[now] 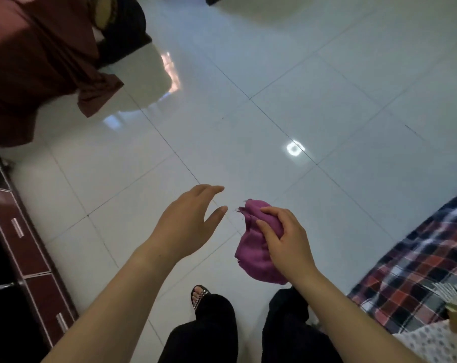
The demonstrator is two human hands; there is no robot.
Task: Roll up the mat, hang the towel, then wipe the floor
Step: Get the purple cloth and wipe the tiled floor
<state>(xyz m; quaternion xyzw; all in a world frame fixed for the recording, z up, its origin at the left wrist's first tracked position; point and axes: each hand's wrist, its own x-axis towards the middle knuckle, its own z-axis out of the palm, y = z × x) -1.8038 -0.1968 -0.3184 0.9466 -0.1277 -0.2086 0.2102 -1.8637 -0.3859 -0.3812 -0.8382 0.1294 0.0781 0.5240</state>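
Both forearms reach out over the white tiled floor (274, 61): right hand (287, 239) clenched around one bunched purple cloth (253, 258), held in the air above the tiles, likely readied for wiping. Left hand (188, 224), released and empty, hovers just beside it, probably to help regrip. Count: one cloth, two hands.

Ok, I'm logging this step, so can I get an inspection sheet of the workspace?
Surface: glossy white tiled floor, light glare, no dirt visible.
Job's things: bunched purple cloth, held above the floor; mat and towel not identifiable.
Clutter: plaid fabric at right; maroon fabric upper left.
Hands: right hand grips the cloth; left hand open, empty.
Cables: nothing seen.
Surroundings: dark red cabinet at left.
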